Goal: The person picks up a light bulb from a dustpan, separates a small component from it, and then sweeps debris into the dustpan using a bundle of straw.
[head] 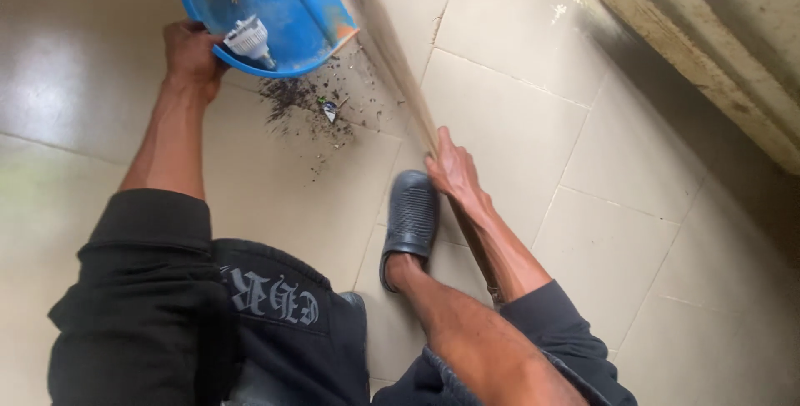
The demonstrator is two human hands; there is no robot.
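Gripping a blue dustpan (275, 6) left hand (190, 52), right hand (450, 168) clasping a broom (392, 56).

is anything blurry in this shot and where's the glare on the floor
Head view: the broom in the right hand is smeared by motion blur; the blue dustpan in the left hand is sharp; soft glare whitens the floor tiles at left.

Tilted blue dustpan (275, 6) beside dirt; blurred broom (392, 56), seemingly bristles.
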